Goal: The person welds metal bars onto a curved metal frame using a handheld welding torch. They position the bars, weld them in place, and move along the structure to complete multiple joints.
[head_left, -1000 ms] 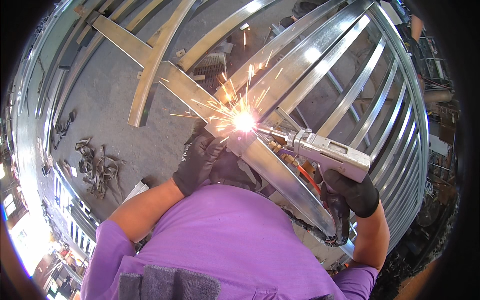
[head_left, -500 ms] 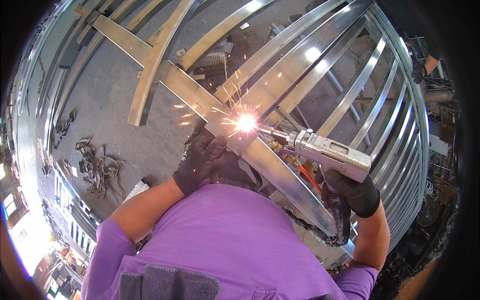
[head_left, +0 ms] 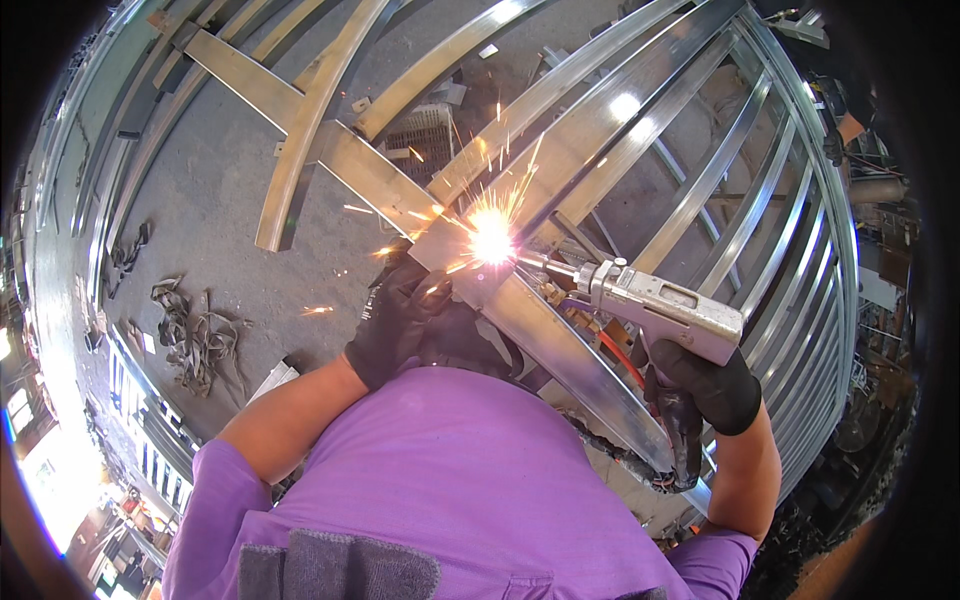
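Note:
My right hand [head_left: 708, 385], in a black glove, is closed around the grip of a silver handheld welding gun [head_left: 670, 308]. Its nozzle points left at a glaring weld spot [head_left: 492, 240] that throws orange sparks. The glare hides the seam under it. The spot sits on a flat metal plate [head_left: 435, 248] at a joint on a long rectangular metal tube [head_left: 570, 345], which runs from upper left to lower right. Also gloved in black, my left hand [head_left: 400, 315] has its fingers curled against the near edge of the plate, left of the sparks.
Curved metal bars [head_left: 590, 75] form a large frame ahead and to the right. Dark straps [head_left: 195, 335] lie on the floor at left. A crate [head_left: 425, 135] stands beyond the tube. Another person's arm [head_left: 850, 128] shows at far right.
The weld glare has grown and its sparks spray higher and wider. Both my hands and the welding gun stay almost in place. The other person's arm at far right has shifted slightly.

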A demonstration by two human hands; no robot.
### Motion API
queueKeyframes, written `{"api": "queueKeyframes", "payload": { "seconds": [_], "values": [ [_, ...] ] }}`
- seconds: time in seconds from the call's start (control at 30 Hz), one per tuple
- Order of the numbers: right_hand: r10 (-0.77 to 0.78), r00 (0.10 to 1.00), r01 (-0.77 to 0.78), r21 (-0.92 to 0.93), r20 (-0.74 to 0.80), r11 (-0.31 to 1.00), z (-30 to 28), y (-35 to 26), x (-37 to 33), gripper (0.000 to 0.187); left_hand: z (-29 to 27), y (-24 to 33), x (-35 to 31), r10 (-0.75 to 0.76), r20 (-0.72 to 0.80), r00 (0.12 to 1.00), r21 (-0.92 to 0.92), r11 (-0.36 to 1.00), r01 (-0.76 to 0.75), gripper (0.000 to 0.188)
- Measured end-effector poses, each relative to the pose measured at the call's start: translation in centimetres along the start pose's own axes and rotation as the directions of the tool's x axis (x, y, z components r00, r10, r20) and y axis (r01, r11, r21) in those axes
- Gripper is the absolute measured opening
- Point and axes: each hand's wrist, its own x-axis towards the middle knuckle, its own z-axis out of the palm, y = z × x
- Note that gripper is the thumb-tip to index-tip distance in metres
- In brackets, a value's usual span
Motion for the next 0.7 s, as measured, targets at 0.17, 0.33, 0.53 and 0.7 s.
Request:
{"api": "queueKeyframes", "payload": {
  "seconds": [0.17,0.33,0.53,0.7],
  "values": [
    [0.024,1.000,-0.023,-0.023,0.009,0.999,-0.3,0.1,0.0,0.040,-0.5,-1.8,0.5,0.382,0.023,0.924,0.505,0.793,-0.341,0.033],
    [0.006,1.000,-0.006,0.006,0.009,1.000,-0.3,0.2,-0.1,0.041,-0.2,1.3,0.1,0.087,-0.079,0.993,0.115,0.990,-0.078,0.029],
    [-0.006,1.000,0.006,-0.015,0.007,1.000,-0.3,0.3,0.0,0.040,-0.2,0.9,0.0,0.254,-0.055,0.966,0.378,0.901,-0.216,0.025],
    [0.009,1.000,-0.009,-0.007,0.012,1.000,-0.3,0.2,-0.1,0.040,-0.4,1.3,0.1,0.242,-0.044,0.969,0.245,0.943,-0.224,0.029]
  ]
}}
